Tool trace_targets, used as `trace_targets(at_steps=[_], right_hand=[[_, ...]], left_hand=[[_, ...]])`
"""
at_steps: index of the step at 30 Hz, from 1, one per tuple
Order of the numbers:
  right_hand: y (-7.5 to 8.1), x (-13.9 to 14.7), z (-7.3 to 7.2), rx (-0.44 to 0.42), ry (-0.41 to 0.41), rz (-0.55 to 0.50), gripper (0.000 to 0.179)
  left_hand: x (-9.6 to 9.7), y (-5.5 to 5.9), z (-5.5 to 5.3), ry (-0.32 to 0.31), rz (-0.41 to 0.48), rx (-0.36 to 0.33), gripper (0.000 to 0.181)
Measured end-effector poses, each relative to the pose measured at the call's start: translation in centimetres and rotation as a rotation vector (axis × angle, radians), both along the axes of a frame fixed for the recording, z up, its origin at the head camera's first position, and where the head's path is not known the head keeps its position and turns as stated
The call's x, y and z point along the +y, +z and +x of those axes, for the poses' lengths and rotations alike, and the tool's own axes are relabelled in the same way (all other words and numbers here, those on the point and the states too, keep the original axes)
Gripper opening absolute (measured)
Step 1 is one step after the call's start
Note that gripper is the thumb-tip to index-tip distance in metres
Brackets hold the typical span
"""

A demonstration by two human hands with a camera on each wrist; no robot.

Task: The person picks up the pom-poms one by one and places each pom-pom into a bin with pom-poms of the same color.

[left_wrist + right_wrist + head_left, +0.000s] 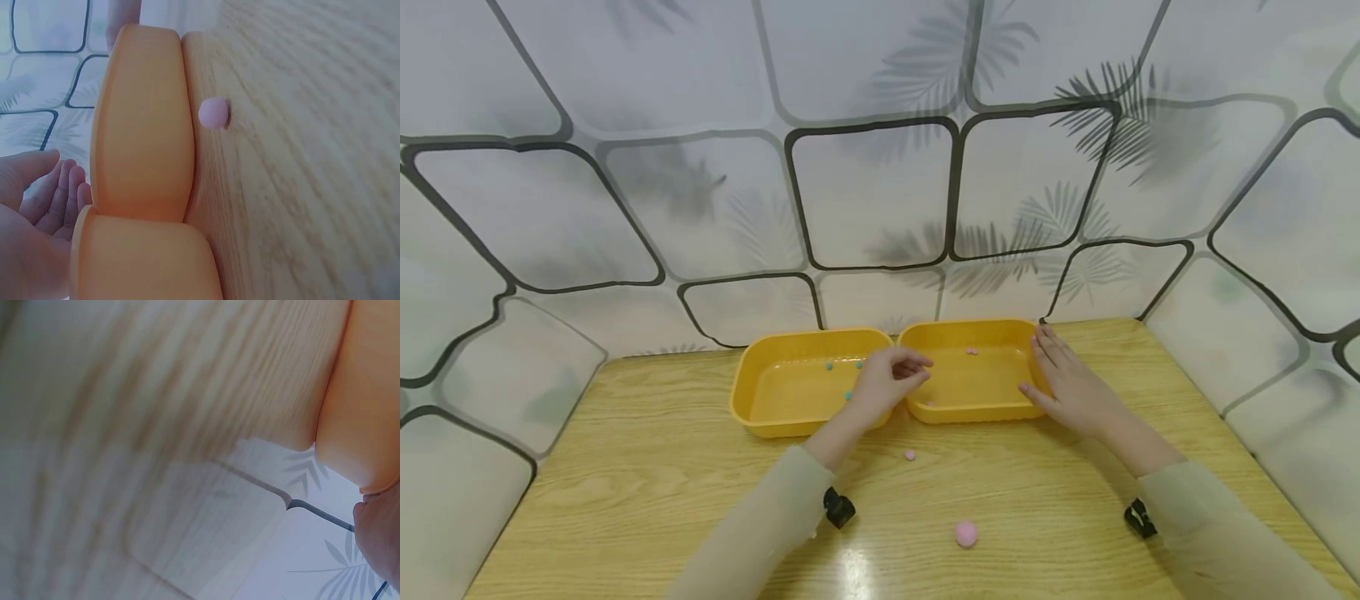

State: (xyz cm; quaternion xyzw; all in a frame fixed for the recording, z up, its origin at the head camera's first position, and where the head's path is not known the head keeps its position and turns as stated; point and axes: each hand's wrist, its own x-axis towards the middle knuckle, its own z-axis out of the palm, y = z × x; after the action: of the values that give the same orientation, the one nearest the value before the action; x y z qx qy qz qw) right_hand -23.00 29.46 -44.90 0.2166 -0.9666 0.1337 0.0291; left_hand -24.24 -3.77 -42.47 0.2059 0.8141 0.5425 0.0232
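Note:
Two yellow plastic trays stand side by side: the left tray holds several small teal balls, the right tray a few tiny pink balls. My left hand hovers over where the trays meet, its fingers loosely bent and thumb close to the fingertips. Nothing shows between them in the left wrist view. Against the right end of the right tray lies my right hand, fingers straight along the rim and thumb over the near edge.
On the wooden table before the trays lies a small pink ball, and a bigger pink ball is nearer the front. A patterned curtain rises behind the trays and along both sides.

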Motion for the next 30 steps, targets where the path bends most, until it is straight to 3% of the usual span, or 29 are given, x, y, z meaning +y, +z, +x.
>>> trace_targets(at_steps=[7, 14, 22, 30], right_hand=[[0.1, -0.1, 0.0, -0.001, 0.008, 0.001, 0.089], [-0.1, 0.0, -0.2, 0.007, 0.005, 0.013, 0.088], [-0.2, 0.1, -0.3, 0.000, 0.004, 0.008, 0.089], [-0.1, 0.0, -0.2, -0.004, 0.003, 0.007, 0.089]], left_hand=[[-1.2, -0.3, 1.7, -0.017, -0.028, 0.003, 0.017], [-2.4, -0.4, 3.6, -0.048, 0.031, -0.006, 0.017], [-3.5, -0.2, 5.6, -0.084, 0.030, 0.004, 0.015], [-4.0, -1.0, 7.2, -0.084, 0.013, -0.024, 0.014]])
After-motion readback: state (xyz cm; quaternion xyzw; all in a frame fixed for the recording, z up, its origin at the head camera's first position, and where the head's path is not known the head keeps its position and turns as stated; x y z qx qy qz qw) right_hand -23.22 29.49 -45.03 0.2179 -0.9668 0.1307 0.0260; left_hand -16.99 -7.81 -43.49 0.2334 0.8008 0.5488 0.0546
